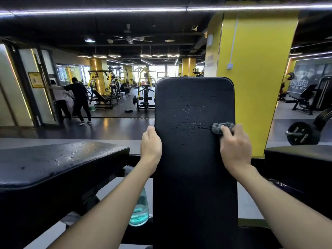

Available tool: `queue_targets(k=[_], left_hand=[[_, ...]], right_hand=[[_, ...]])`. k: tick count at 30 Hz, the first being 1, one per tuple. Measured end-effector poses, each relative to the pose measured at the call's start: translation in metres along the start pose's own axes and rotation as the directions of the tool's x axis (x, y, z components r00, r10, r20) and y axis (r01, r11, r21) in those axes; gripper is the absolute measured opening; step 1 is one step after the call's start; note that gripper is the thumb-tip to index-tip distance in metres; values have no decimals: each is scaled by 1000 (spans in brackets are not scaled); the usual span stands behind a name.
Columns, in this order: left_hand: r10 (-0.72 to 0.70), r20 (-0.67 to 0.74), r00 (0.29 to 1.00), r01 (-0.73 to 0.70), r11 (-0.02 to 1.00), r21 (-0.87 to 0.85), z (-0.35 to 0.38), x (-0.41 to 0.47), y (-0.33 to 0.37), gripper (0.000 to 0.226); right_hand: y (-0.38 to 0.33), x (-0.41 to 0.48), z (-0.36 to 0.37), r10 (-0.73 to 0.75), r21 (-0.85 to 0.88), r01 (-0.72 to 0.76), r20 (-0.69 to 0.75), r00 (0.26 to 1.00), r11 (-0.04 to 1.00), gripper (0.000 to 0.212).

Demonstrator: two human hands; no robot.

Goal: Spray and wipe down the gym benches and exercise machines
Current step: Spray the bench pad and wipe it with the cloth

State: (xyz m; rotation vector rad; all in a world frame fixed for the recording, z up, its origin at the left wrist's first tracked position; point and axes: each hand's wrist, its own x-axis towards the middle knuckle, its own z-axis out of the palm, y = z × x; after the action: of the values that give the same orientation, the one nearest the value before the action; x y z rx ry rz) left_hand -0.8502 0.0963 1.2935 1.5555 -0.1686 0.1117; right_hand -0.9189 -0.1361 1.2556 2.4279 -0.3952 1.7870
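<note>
Pad (194, 105): a tall black backrest standing nearly upright straight ahead, rounded at its top corners, with both bare forearms reaching up to it from the lower corners of the view.

The left hand (150, 146) is at the pad's left edge about halfway up, knuckles outward. Its fingers curl round the edge, gripping it. The right hand (235, 146) is level with it near the right edge, wrist bent, back of the hand toward the camera. Its fingers are closed on one bunched grey cloth (220, 127), which it presses against the pad's face just inside that edge. Curved wet streaks (190, 123) run across the pad from the cloth toward the left edge.

One clear bottle (140, 209) with blue-green liquid stands low beside the pad's left edge, under the left forearm.

Three pads show in all. A second pad (53, 162), flat and beaded with droplets, lies to the left. The corner of a third pad (296, 159) is on the right.

A yellow pillar (251, 69) rises behind the pad. A barbell plate (299, 133) rests on the floor at right. Two people (79, 97) stand by a door at far left, with yellow machines (145, 90) beyond them.
</note>
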Motion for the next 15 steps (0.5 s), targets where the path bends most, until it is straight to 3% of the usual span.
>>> queue_targets(k=[4,6,9,13,15], left_hand=[[-21,42,999,20,1000,10,-5,-5,-10,34],[-6,60,998,3,999,44,-9,-10,-15,29],[-10,112,994,3,998,63,-14,-14,-23,27],[-23,126,992,19,999,32,-16,-6,-31,62],[-25,93,995,25,1000,2,-16,-7,-33,62]], right_hand=[[-23,-8,8,331,66,-327,-48,942,943,30],[-48,-9,12,370,63,-366,-88,925,928,27],[-87,-15,19,227,51,-223,-70,971,973,29],[-144,-26,26,36,83,-35,-11,999,996,19],[-162,-32,26,-76,105,72,29,997,992,16]])
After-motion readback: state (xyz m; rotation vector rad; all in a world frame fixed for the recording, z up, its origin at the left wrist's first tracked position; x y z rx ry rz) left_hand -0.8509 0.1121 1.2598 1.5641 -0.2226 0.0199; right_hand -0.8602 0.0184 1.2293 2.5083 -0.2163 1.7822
